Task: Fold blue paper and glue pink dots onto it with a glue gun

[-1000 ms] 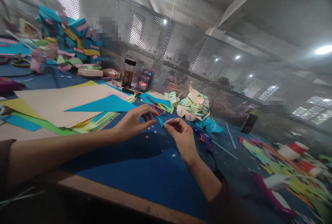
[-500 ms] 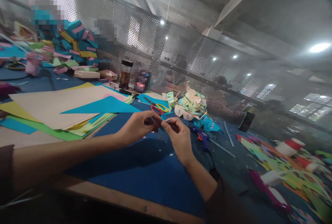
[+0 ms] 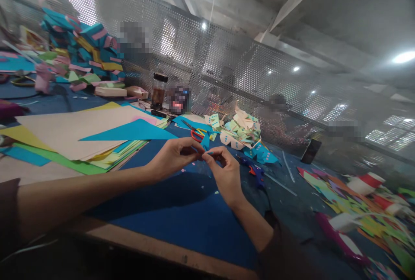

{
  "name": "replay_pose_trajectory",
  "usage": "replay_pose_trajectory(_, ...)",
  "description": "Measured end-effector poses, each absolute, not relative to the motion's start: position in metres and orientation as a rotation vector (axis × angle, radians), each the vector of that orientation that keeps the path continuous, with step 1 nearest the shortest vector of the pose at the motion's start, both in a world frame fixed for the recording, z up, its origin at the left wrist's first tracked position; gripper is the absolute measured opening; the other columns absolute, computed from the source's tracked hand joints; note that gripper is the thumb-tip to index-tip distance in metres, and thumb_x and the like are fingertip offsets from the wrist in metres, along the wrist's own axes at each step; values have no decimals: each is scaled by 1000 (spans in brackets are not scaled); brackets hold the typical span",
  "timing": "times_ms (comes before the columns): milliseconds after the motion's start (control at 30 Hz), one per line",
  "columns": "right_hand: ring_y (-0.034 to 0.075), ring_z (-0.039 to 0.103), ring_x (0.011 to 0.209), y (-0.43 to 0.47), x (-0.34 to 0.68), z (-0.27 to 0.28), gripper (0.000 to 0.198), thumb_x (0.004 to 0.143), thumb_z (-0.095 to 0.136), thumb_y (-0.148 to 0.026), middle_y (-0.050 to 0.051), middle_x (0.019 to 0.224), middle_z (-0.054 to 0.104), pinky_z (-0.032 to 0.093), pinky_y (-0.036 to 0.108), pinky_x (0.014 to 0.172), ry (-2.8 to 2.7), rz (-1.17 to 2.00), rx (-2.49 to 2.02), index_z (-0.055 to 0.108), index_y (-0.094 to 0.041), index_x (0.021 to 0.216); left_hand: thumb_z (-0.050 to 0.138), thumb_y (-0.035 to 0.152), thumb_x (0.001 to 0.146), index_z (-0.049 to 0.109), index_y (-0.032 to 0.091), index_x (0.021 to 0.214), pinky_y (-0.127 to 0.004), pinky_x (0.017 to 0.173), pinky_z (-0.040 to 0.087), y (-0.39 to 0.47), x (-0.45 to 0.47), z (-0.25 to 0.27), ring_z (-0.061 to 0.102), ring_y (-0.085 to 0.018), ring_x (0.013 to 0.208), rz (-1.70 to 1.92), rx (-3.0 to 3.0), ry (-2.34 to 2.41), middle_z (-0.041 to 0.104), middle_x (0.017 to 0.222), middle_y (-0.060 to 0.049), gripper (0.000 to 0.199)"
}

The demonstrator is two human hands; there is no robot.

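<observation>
My left hand (image 3: 179,153) and my right hand (image 3: 224,168) meet above the blue tabletop, thumbs and forefingers pinched together. Between their fingertips is a small piece of blue paper (image 3: 205,141), folded or narrow; fingers cover most of it, so its full shape is hidden. Just behind the fingertips lie scissors (image 3: 196,134) with red and yellow handles. Right of my right hand rests a blue glue gun (image 3: 257,173) with an orange trigger. A large blue paper triangle (image 3: 129,130) lies on stacked coloured sheets (image 3: 71,130) left of my hands.
Behind are a pile of dotted paper pieces (image 3: 241,128), a lidded jar (image 3: 158,91) and a heap of folded blue and pink paper (image 3: 84,50). On the right sit a phone (image 3: 311,151), a purple-and-white power strip (image 3: 340,239), paper scraps and a red-white cup (image 3: 366,183).
The blue paper between my fingertips has turned, and more of it shows above my fingers. Both hands keep nearly the same place; the view has shifted slightly.
</observation>
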State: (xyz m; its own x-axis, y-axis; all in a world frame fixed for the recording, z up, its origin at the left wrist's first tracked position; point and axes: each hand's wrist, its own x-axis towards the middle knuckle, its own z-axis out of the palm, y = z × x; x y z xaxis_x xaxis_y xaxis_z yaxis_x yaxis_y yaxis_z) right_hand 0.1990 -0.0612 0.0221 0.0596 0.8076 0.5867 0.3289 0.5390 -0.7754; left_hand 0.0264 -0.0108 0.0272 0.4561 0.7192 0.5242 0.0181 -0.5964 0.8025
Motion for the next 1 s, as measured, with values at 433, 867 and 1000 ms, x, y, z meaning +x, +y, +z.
replay_pose_trajectory(433, 15, 60, 79, -65, 198, 22, 13, 90, 66, -33, -1, 82, 64, 47, 27, 77, -1561, 423, -1018, 64, -21, 86, 66, 22, 84, 70, 16, 86, -26, 69, 56, -15, 27, 27, 69, -15, 74, 1297, 2031, 558, 71, 80, -4, 7)
replay_pose_trajectory(867, 15, 59, 79, -65, 199, 22, 17, 95, 59, -33, -1, 81, 62, 47, 27, 76, -1600, 369, -1045, 63, -20, 86, 64, 16, 87, 72, 14, 85, -23, 62, 52, -14, 26, 27, 64, -13, 70, 1352, 2116, 496, 67, 79, -4, 8)
replay_pose_trajectory(1000, 15, 61, 80, -65, 200, 23, 14, 96, 57, -32, 0, 84, 64, 48, 28, 76, -1616, 279, -1059, 63, -20, 90, 65, 18, 87, 71, 14, 86, -24, 64, 52, -12, 26, 26, 64, -13, 71, 1347, 2105, 509, 67, 80, -3, 7)
